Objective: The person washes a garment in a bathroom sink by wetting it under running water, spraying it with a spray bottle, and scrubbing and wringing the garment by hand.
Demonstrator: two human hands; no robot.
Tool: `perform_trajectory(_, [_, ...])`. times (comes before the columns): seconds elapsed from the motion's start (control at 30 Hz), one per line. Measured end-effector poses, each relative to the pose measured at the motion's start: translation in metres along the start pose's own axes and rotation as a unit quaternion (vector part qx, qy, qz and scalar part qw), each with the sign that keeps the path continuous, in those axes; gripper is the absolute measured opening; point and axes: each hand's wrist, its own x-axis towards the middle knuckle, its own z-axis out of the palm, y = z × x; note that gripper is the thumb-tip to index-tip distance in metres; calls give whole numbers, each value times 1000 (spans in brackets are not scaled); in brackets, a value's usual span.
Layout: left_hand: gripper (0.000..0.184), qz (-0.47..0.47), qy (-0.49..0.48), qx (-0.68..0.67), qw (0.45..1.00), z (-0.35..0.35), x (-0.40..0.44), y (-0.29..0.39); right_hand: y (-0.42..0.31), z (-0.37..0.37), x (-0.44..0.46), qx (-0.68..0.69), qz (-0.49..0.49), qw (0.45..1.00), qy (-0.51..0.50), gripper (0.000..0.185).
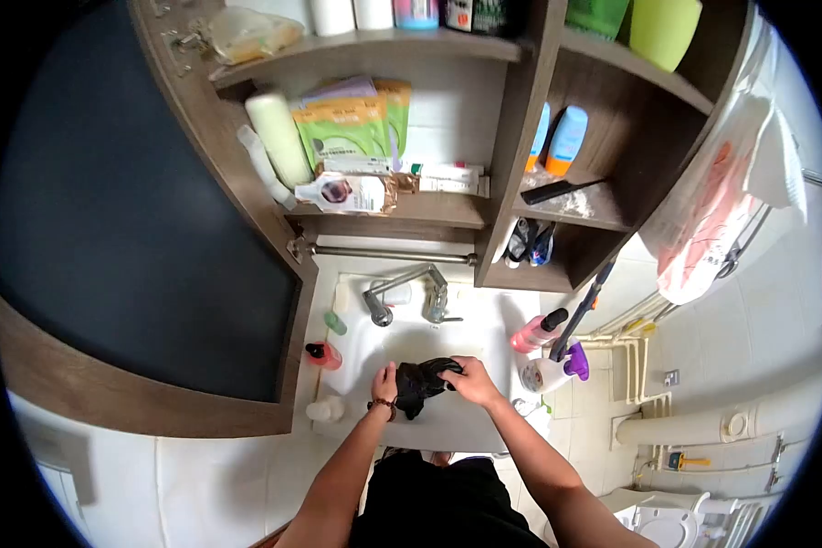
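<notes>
Over the front part of the white sink [489, 352], a crumpled dark wet-looking cloth [413, 387] is stretched between both hands. My left hand [385, 384], with a beaded bracelet at the wrist, is at the cloth's left end, fingers closed on it. On the other side, my right hand [470, 379] pinches the cloth's right end between thumb and fingers. The lower middle of the cloth hangs down in a bunch. Behind the hands stands a metal faucet [437, 301] with its spout bent to the left.
Pink pump bottle [532, 333] and purple-topped spray bottle [548, 373] stand right of the sink. A red bottle [323, 355] and green bottle [335, 322] are at its left. Above are wooden shelves [429, 212] with toiletries; an open cabinet door [288, 365] hangs left.
</notes>
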Motion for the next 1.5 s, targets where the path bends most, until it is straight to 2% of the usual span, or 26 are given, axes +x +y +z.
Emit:
perform_trajectory(0.1, [67,-20,-1,-102,995,8,-13,22,-38,-5,-9,18,-49,999,-16,16])
perform_trajectory(0.13, [70,-1,-90,-126,988,1,-10,25,-53,-5,-16,19,-48,999,-5,16])
perform_trajectory(0.17, [70,3,-99,-127,987,2,-7,28,-70,-10,-21,17,-48,999,-15,16])
perform_trajectory(0.23, [72,8,-215,-272,938,-4,-20,52,-91,-15,-27,22,-71,997,-26,15])
perform_trajectory(0.3, [75,27,-252,-255,933,-13,-29,79,-109,-15,-31,35,-115,993,8,18])
perform_trajectory(0.37, [67,233,-255,-182,921,-16,-43,96,-140,-20,-40,-12,-104,994,-2,17])
perform_trajectory(0.4, [70,237,-301,-249,889,-14,-47,103,-152,-19,-45,-25,-125,992,16,17])
perform_trajectory(0.43, [70,237,-310,-250,886,-14,-52,110,-164,-20,-50,-26,-122,992,24,17])
perform_trajectory(0.5, [77,304,-360,-225,853,-15,-58,126,-188,-24,-57,5,-141,990,21,13])
perform_trajectory(0.53, [80,328,-359,-168,857,-17,-59,133,-202,-25,-63,1,-145,988,42,12])
perform_trajectory(0.57, [74,312,-390,-135,856,-17,-59,137,-208,-27,-63,12,-146,988,49,11])
perform_trajectory(0.63, [67,330,-360,-112,865,-18,-73,157,-222,-30,-67,30,-162,985,51,10])
perform_trajectory(0.67, [57,313,-327,-193,871,-16,-86,170,-228,-31,-69,38,-167,984,52,8])
perform_trajectory(0.7, [48,192,-377,-188,886,-12,-88,174,-233,-33,-72,41,-167,984,49,8])
perform_trajectory(0.77, [49,235,-371,-74,895,-2,-71,166,-229,-41,-73,48,-176,981,62,8])
perform_trajectory(0.83, [43,258,-351,-127,891,-2,-68,171,-239,-48,-80,62,-194,976,75,11])
perform_trajectory(0.87, [37,278,-328,-182,884,-2,-67,173,-236,-52,-80,84,-193,974,80,10])
perform_trajectory(0.97, [35,242,-344,-168,891,-9,-58,177,-222,-66,-75,133,-195,967,93,9])
perform_trajectory(1.1, [32,272,-281,-126,912,-1,-35,162,-194,-78,-72,148,-190,964,111,10])
perform_trajectory(1.17, [35,252,-291,-166,908,0,-19,154,-163,-85,-73,227,-161,950,143,12])
perform_trajectory(1.23, [41,364,-190,-85,908,-6,-8,164,-130,-87,-71,264,-189,934,147,13])
perform_trajectory(1.3, [46,393,-165,-70,902,-10,4,168,-91,-85,-69,302,-177,921,171,13])
perform_trajectory(1.37, [49,337,-252,-122,899,-27,-4,206,-51,-77,-62,291,-129,929,189,19])
perform_trajectory(1.4, [48,366,-216,-95,900,-30,-7,217,-22,-77,-55,231,-110,952,168,22])
perform_trajectory(1.43, [46,332,-263,-106,900,-38,-15,237,0,-73,-50,218,-94,958,160,13])
perform_trajectory(1.5, [44,366,-233,-40,900,-47,-28,265,29,-59,-45,183,-42,971,150,12])
